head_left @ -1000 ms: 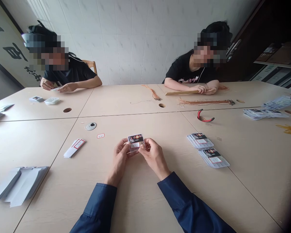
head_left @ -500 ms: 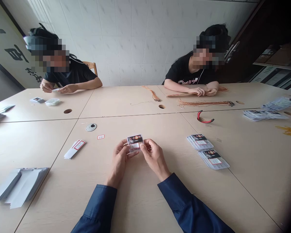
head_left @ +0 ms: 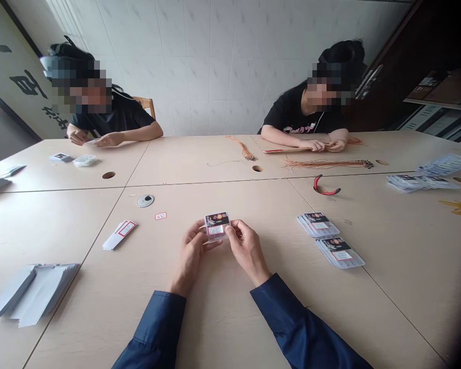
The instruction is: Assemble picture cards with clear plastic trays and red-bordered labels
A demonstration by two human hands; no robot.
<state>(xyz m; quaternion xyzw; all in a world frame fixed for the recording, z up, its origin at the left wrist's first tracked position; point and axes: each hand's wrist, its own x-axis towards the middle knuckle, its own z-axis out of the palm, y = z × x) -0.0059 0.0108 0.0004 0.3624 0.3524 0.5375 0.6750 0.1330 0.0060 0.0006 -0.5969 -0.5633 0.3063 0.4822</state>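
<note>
A small clear plastic box (head_left: 217,224) with a black printed card and a white, red-edged label is held up above the table in front of me. My left hand (head_left: 194,246) grips its left side, fingers behind and below it. On the right side my right hand (head_left: 246,245) pinches it, the thumb lying over the label's right part. To the right lie two stacks of similar boxes, a farther stack (head_left: 318,224) and a nearer stack (head_left: 340,251). Left of my hands are a pile of label strips (head_left: 120,234) and one small red-edged label (head_left: 160,216).
White paper sheets (head_left: 42,292) lie at the front left. Red-handled pliers (head_left: 326,187) and orange-brown wire bundles (head_left: 326,163) are farther back. More box stacks (head_left: 422,182) stand at the right. Across the table (head_left: 200,169) sit two people, each handling things.
My left fingers and thumb have shifted a little on the box, uncovering more of its label. The box sits slightly farther right in view. The view itself has shifted slightly.
</note>
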